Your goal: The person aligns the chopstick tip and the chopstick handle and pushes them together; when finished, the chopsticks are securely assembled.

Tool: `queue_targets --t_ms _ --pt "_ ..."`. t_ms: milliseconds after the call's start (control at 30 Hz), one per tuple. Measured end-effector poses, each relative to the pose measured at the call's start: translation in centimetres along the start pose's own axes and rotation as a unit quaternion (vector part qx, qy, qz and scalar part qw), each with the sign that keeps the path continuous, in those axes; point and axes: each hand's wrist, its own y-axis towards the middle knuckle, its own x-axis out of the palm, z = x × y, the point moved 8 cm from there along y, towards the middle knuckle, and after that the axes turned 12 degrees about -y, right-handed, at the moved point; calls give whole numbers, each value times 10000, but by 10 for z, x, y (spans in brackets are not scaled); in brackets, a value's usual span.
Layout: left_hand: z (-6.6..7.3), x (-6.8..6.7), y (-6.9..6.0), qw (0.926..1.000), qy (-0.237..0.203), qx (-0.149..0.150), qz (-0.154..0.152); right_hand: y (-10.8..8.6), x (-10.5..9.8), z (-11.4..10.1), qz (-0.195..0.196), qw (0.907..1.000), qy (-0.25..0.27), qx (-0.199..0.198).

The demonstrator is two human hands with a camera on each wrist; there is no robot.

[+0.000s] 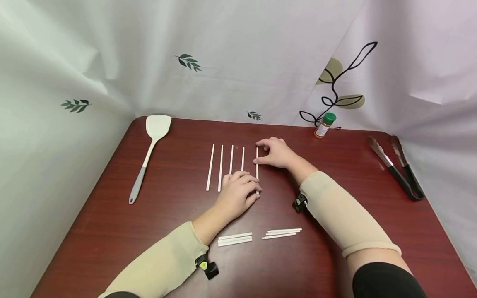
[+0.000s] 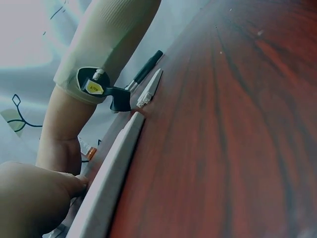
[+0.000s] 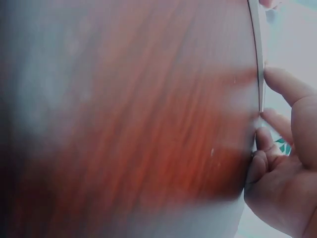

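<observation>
Several thin white sticks (image 1: 210, 167) stand side by side in a row, lengthwise away from the viewer. At the rightmost stick (image 1: 257, 174), my right hand (image 1: 277, 153) touches the far end with a fingertip and the side with the thumb; the right wrist view shows these fingers along the stick (image 3: 260, 59). My left hand (image 1: 238, 192) lies over the near ends of the middle sticks, partly hiding them, its fingertips at the rightmost stick's near end. Closer to the viewer lie two small groups of short white sticks, left (image 1: 234, 239) and right (image 1: 281, 234).
A white spatula with a grey handle (image 1: 138, 184) lies at the left of the dark red table (image 1: 93, 231). A green-capped spice jar (image 1: 322, 127) stands at the back right, and black-handled tongs (image 1: 404, 182) lie at the far right. A white curtain hangs behind.
</observation>
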Motion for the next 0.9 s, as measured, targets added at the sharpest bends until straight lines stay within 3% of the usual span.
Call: queue_targets --t_ms 133,667,900 --pt "0 0 0 10000 -49 31 47 1 1 2 28 9999 39 96" --pt "0 -3 -3 9998 -49 149 137 0 3 4 52 9999 29 -146" --pt "-2 -5 -3 9998 -80 105 151 -9 3 9 303 9952 892 -263"
